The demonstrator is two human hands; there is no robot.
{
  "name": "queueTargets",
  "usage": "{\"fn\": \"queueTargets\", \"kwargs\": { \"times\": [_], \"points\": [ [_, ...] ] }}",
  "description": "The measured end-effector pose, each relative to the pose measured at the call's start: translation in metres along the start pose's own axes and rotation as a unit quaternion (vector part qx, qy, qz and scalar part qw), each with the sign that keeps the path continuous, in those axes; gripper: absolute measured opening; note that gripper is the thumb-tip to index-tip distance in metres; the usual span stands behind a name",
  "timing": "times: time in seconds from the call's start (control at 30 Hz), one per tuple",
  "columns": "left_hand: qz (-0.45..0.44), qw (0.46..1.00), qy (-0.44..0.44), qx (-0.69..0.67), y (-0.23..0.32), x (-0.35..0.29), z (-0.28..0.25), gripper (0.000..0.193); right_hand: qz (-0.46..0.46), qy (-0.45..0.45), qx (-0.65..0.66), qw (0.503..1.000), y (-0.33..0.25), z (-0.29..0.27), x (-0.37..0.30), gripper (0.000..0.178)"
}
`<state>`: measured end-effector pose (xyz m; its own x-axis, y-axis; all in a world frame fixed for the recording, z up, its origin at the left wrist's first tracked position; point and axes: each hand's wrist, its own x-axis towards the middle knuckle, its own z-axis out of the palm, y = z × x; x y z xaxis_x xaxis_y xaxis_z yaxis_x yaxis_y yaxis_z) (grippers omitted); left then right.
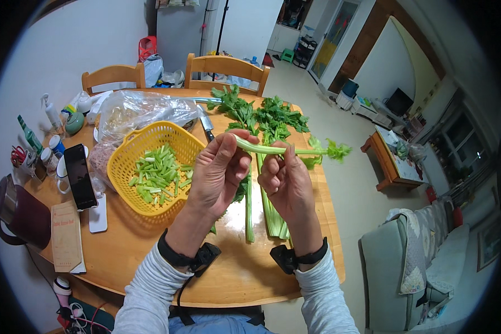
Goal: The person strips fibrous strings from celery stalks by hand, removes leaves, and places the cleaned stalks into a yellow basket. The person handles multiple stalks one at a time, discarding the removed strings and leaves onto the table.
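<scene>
Between my two hands, above the table, a celery stalk is held level, its leafy end pointing right. My left hand pinches the thick pale end; my right hand grips it near the middle with thumb and fingers. Beneath my hands, more celery stalks lie on the table, with leafy celery tops spread at the far side. Left of my left hand stands a yellow plastic basket holding many cut celery pieces. A knife with a dark handle lies just beyond my left hand.
On the wooden table are a clear plastic bag, a phone on a stand, a brown notebook, a dark kettle, and jars and bottles along the wall. Two wooden chairs stand at the far edge.
</scene>
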<state>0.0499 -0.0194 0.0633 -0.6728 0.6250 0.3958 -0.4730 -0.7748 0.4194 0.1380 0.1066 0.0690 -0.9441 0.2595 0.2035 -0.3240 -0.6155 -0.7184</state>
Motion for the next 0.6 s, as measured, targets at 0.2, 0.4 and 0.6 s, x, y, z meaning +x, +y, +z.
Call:
{"fn": "queueTargets", "kwargs": {
  "times": [0.2, 0.4, 0.6],
  "points": [
    [-0.058, 0.998, -0.004, -0.036, 0.0, -0.003, 0.001, 0.029, -0.023, -0.012, 0.001, 1.0, 0.001, 0.005, -0.002, 0.029],
    [-0.11, 0.993, -0.002, -0.034, 0.009, -0.008, 0.005, 0.025, -0.033, -0.022, -0.042, 0.998, -0.001, 0.007, -0.007, 0.029],
    [-0.139, 0.99, 0.006, -0.016, 0.007, -0.008, 0.004, 0.02, -0.018, -0.042, -0.036, 0.998, -0.004, 0.005, -0.008, 0.03]
  ]
}}
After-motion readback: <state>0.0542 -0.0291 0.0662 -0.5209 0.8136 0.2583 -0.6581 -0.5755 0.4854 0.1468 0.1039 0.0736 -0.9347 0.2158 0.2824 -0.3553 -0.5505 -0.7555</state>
